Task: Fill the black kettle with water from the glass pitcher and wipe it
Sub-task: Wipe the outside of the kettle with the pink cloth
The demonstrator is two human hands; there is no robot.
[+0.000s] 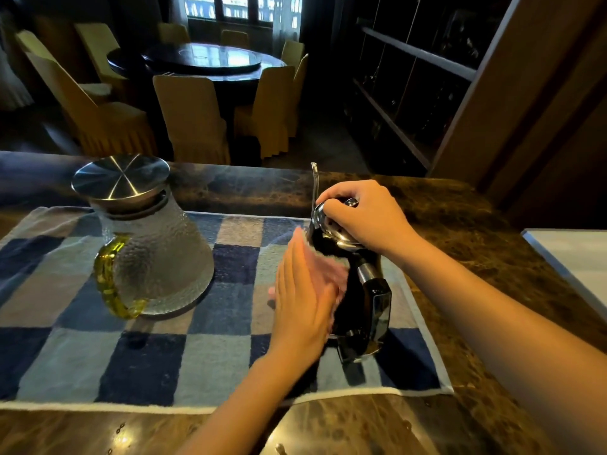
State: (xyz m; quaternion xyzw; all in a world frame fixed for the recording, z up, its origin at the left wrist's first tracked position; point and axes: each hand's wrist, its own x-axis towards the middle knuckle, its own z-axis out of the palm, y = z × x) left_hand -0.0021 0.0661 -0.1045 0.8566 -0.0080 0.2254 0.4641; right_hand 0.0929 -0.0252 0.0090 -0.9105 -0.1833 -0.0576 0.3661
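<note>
A dark marble surface (443, 205) carries a blue checked towel (138, 362) spread flat across it, long side running left to right. On the towel's left part stands the pitcher (164, 257), upright, of pebbled glass, wide at the base and narrow at the neck, with a steel lid (120, 178) on top and a yellow-green handle (110, 280) turned toward the person and to the left. On the towel's right part stands the kettle (364, 310), black, upright with its long axis vertical; its handle points toward the person and slightly right, and its thin spout (314, 182) rises on the far side, tip pointing up and away. The right hand (361, 215) is on top of the kettle, fingers curled down over its shiny lid (328, 231), the grip closed on it. The left hand (303, 297) lies flat against the kettle's left side, fingers straight and together, pressing a pink cloth (335, 280) to the body; the cloth is blurred, and this grip is open, palm flat rather than clenched.
</note>
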